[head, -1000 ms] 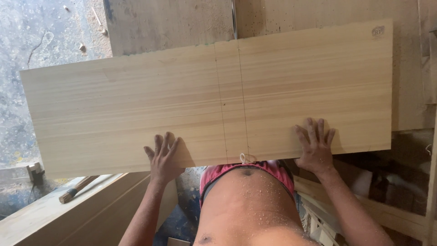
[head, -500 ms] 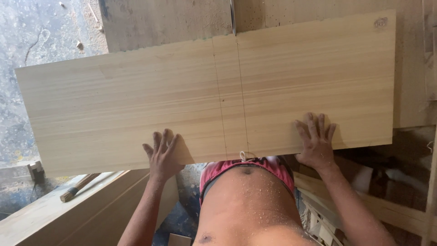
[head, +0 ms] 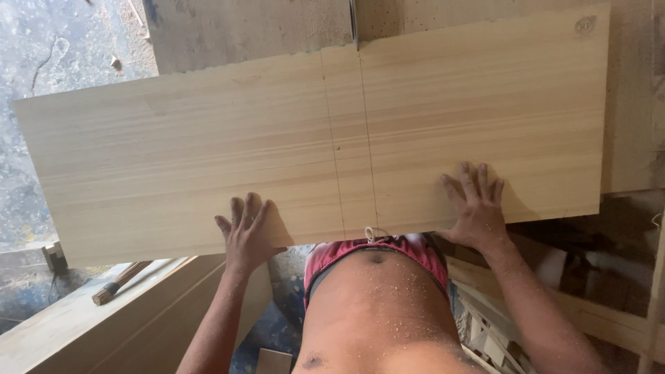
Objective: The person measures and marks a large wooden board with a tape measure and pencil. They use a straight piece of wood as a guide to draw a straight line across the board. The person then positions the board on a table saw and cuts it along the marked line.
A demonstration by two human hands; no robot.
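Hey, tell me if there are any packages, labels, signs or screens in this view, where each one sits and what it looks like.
No packages, signs or screens are in view.
Round stamp mark: far right corner of the pale wooden board, small dark oval outline, faint on the wood.
Pencil lines: two thin lines across the board's middle, between the left hand and right hand, both pressed flat on the near edge.

Board (head: 208, 152): across the table (head: 242, 28), blade (head: 354, 28) at its far edge.
Hands: left (head: 246, 232) and right (head: 474, 208) flat on its near edge.
Hammer (head: 118, 284): lower left.
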